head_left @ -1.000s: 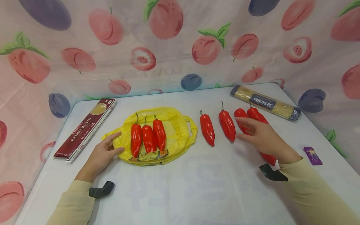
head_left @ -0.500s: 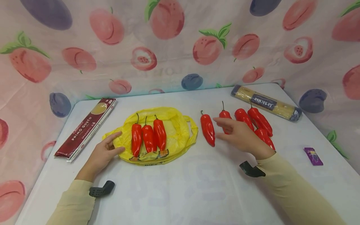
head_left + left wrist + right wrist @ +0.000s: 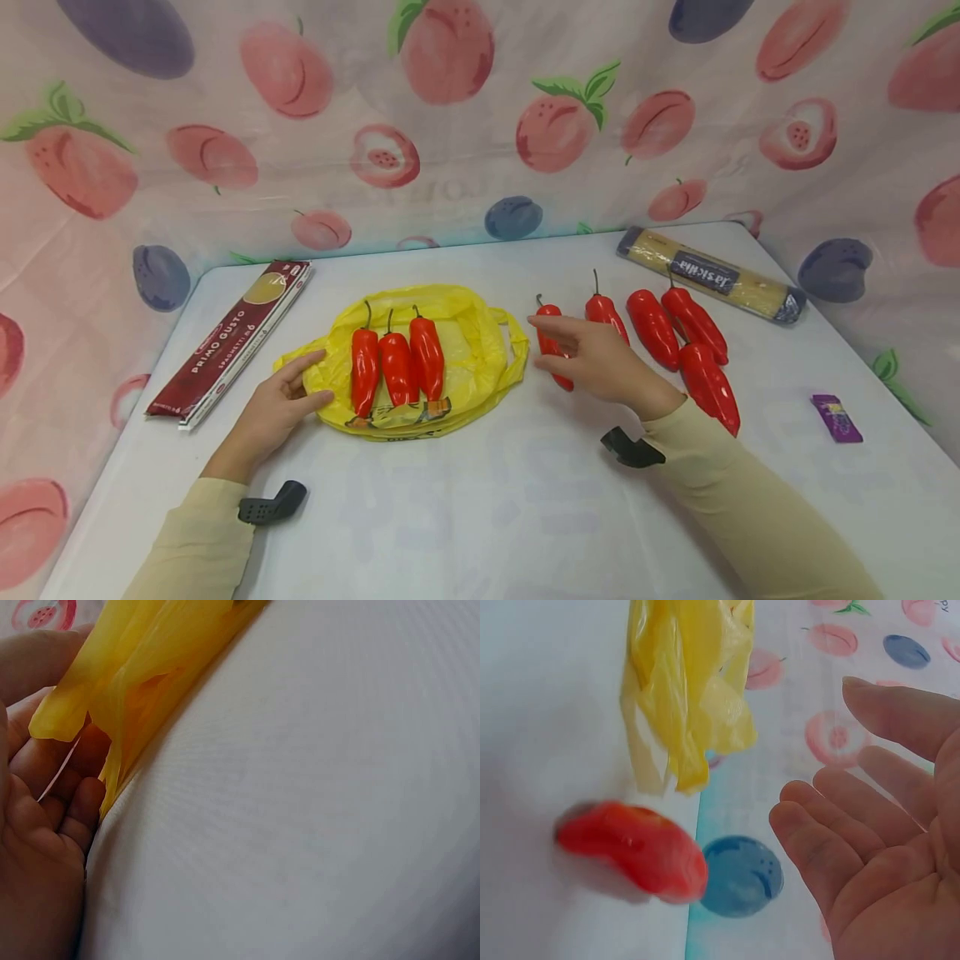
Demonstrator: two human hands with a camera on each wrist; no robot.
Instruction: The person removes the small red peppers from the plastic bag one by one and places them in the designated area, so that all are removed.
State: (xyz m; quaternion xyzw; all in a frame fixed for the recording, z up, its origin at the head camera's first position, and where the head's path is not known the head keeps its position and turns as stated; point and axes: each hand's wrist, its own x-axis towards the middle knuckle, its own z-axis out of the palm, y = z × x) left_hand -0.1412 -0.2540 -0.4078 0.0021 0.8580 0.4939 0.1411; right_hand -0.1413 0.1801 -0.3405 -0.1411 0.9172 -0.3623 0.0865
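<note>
In the head view a yellow plastic bag lies spread on the table, with three red peppers in its mouth, their tips toward its printed front lip. My left hand holds the bag's left edge; in the left wrist view a flap of bag passes between thumb and loosely curved fingers. Above the leftmost loose red pepper, my right hand hovers with thumb and fingers apart, partly covering it. The right wrist view shows that pepper blurred, apart from the fingers.
Several more red peppers lie to the right of my right hand. A dark red spaghetti pack lies far left, a clear pasta pack at the back right. A small purple packet is near the right edge. Fruit-printed cloth hangs behind.
My right hand has moved left, from beside the right-hand peppers, past the second loose pepper, to the leftmost one. The left hand, bag and peppers have stayed put.
</note>
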